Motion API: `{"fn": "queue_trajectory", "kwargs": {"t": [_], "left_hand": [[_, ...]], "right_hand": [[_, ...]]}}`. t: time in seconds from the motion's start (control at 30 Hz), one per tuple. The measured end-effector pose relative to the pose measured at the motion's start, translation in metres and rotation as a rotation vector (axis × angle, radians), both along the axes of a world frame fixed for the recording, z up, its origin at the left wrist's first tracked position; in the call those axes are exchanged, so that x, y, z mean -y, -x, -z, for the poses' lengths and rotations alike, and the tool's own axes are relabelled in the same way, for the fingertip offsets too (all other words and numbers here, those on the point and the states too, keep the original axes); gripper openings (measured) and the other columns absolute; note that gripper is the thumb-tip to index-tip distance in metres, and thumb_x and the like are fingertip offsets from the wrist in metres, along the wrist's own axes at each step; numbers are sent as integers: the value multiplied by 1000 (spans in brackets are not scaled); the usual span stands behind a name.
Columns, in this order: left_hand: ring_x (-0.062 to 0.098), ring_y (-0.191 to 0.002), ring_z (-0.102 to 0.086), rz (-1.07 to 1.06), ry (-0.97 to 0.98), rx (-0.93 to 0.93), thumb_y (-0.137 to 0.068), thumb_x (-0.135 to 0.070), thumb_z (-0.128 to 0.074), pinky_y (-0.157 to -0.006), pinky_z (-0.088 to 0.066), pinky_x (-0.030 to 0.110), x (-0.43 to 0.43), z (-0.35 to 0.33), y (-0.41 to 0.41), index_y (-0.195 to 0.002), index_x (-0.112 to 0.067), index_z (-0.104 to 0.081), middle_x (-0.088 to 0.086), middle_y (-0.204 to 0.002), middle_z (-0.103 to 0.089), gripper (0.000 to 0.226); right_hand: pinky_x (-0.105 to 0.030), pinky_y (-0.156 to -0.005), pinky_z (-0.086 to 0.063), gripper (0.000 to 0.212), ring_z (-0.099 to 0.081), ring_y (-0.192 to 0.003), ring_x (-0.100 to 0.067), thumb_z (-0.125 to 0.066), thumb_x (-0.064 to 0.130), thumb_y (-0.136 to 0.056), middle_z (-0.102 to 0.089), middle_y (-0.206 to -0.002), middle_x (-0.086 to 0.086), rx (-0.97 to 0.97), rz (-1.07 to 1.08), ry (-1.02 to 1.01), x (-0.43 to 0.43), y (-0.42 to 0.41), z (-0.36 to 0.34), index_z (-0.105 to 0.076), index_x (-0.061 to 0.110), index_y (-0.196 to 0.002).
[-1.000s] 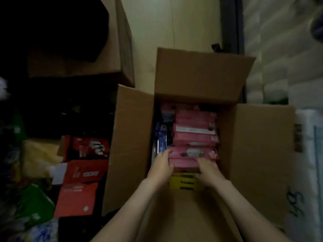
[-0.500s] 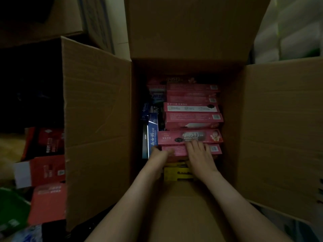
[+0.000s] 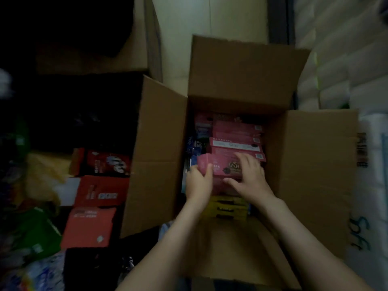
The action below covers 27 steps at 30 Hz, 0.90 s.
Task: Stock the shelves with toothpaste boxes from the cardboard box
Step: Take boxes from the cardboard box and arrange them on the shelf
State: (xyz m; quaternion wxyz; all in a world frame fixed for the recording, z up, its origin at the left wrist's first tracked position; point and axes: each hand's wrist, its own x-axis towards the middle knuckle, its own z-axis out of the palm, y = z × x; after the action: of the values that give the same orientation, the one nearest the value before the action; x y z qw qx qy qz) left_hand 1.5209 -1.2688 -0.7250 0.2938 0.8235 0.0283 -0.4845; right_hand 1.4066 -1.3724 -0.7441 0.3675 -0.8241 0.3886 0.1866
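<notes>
While yellow packs [image 3: 226,208] lie nearest inside the cardboard box [image 3: 159,156], the left hand [image 3: 198,182] pinches the left end of a pink toothpaste box [image 3: 220,168] atop the stack, and the right hand [image 3: 251,178] curls its grip over its right half; more pink boxes [image 3: 237,141] lie behind.

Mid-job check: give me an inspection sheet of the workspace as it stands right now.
Surface: mostly covered; pale strip beyond the carton.
Job's things: open carton holds stacked pink boxes, blue boxes at their left, a yellow box nearest.
Clutter: red boxes, green pack at left.
Grippers: left hand and right hand both grip one pink box.
Cables: nothing seen.
Surroundings: second carton far left; white packs right.
</notes>
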Motion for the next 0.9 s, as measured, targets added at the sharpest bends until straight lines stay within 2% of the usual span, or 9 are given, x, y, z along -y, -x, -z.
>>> {"fn": "queue_trajectory", "kwargs": {"t": [0.07, 0.13, 0.23, 0.33, 0.47, 0.53, 0.63, 0.8, 0.9], "left_hand": [[20, -104, -58, 16, 58, 83, -96, -44, -47, -88, -51, 36, -14, -56, -19, -125, -11, -50, 4, -118, -56, 43], [18, -108, -55, -19, 113, 162, -95, -43, -50, -86, -45, 27, -32, -115, -46, -130, -12, -49, 3, -121, -56, 47], [14, -105, -59, -114, 231, 206, -92, -43, -56, -88, -48, 28, -66, -204, -84, -127, -14, -52, 1, -117, -61, 45], [10, -97, -63, -190, 324, 238, -87, -39, -65, -84, -52, 22, -114, -296, -124, -114, -19, -55, -5, -105, -65, 35], [10, -96, -63, -227, 343, 390, -58, -63, -66, -91, -51, 35, -189, -408, -169, -104, -29, -56, -9, -100, -66, 58], [13, -94, -62, -290, 309, 479, -64, -61, -71, -88, -52, 34, -210, -441, -185, -102, -23, -55, -9, -96, -63, 56], [14, -93, -60, -469, 253, 664, -82, -44, -69, -78, -47, 26, -267, -494, -204, -102, -17, -55, -6, -95, -61, 37], [8, -86, -61, -712, 270, 844, -85, -44, -65, -74, -47, 23, -363, -548, -227, -100, -22, -58, -4, -97, -66, 27], [2, -84, -61, -868, 353, 954, -86, -35, -67, -69, -43, 9, -410, -567, -242, -98, -22, -60, -8, -94, -67, 19]], "right_hand": [[-39, -117, -8, 86, -14, -143, -18, -66, 40, -84, -21, -153, 1, -3, -147, 18, 8, -25, -48, -14, 25, -150], [-35, -117, -8, 84, -20, -142, -16, -65, 35, -82, -28, -152, 1, 34, -301, 72, 9, -53, -104, -17, 24, -150], [-32, -108, -24, 75, -38, -129, -17, -67, 35, -78, -44, -139, 2, 168, -423, 170, -1, -104, -191, -32, 21, -143], [-32, -100, -33, 65, -46, -119, -18, -66, 35, -77, -49, -128, 4, 292, -626, 288, -28, -163, -281, -37, 22, -134], [-31, -97, -32, 62, -45, -120, -20, -63, 35, -78, -48, -126, 4, 417, -868, 371, -90, -243, -394, -36, 21, -132], [-32, -99, -31, 68, -44, -122, -19, -64, 37, -77, -47, -129, 4, 468, -941, 426, -115, -273, -429, -35, 21, -136], [-31, -103, -29, 72, -43, -124, -18, -64, 39, -75, -47, -132, 5, 613, -1072, 471, -175, -321, -481, -35, 22, -138], [-33, -96, -38, 74, -58, -111, -26, -67, 40, -63, -59, -121, -2, 954, -1222, 486, -265, -394, -536, -49, 15, -130], [-33, -93, -29, 76, -51, -107, -22, -70, 40, -54, -58, -116, 1, 1136, -1207, 492, -313, -433, -561, -49, 18, -123]]}}
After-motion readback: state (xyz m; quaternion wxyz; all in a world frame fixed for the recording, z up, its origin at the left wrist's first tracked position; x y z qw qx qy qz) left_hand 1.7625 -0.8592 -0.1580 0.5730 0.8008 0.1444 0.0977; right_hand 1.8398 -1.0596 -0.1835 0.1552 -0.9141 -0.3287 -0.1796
